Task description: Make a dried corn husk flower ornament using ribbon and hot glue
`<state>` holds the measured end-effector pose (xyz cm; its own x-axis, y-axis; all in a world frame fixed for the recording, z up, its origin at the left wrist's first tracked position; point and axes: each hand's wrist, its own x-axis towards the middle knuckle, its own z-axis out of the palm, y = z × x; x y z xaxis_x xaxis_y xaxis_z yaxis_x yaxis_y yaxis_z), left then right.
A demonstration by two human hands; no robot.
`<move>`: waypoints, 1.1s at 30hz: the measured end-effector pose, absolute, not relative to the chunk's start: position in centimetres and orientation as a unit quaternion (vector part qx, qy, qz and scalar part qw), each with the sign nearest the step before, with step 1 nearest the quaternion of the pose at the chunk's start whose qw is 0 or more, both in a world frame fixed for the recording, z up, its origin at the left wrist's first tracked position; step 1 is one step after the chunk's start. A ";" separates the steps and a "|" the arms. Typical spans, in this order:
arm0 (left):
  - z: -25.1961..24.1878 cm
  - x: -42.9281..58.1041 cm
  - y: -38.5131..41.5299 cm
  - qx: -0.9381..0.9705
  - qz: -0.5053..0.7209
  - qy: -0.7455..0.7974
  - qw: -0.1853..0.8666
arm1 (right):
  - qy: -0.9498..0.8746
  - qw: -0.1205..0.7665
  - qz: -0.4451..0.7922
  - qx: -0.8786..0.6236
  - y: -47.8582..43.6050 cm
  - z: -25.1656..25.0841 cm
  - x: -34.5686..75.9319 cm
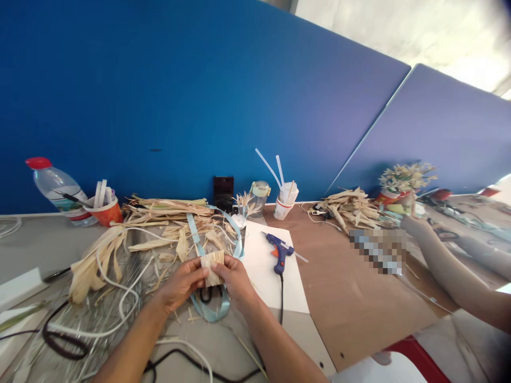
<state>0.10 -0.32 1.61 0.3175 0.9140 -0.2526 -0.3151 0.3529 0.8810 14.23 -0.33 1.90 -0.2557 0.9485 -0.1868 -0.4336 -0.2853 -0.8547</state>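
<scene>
My left hand (181, 284) and my right hand (235, 279) meet over the table, both pinching one small folded piece of dried husk (212, 265) between thumbs and fingers. Under the hands lie a pale blue ribbon (211, 311) in a loop and black-handled scissors (209, 295), mostly hidden. A heap of dried husk strips (159, 229) spreads just beyond and left of the hands. A blue glue gun (280, 252) rests on a white sheet (267, 271) to the right of my right hand.
A water bottle (56, 189) and an orange cup (104, 210) stand at the back left, a white cup with glue sticks (285, 199) at the back middle. Cables (120, 298) cross the near table. Another person's arm (451, 271) reaches in at right beside more husks (351, 207).
</scene>
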 end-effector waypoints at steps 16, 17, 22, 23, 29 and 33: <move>2.3 -0.1 -0.3 0.372 0.473 0.424 0.677 | -0.431 0.559 0.552 -0.445 0.4 2.5 15.5; 2.3 -0.1 -0.3 0.359 0.481 0.426 0.676 | -0.442 0.556 0.542 -0.450 0.5 2.7 15.6; 2.4 -0.4 -0.1 0.302 0.513 0.446 0.669 | -0.510 0.552 0.463 -0.470 1.9 5.1 15.2; 2.5 -0.4 -0.1 0.297 0.514 0.453 0.666 | -0.528 0.546 0.442 -0.477 2.8 5.7 14.9; 2.8 -0.5 -0.3 0.318 0.516 0.452 0.655 | -0.662 0.356 0.189 -0.632 11.2 7.1 12.0; 2.7 -0.8 -0.3 0.345 0.509 0.449 0.648 | -0.687 0.205 0.103 -0.689 15.2 5.9 10.2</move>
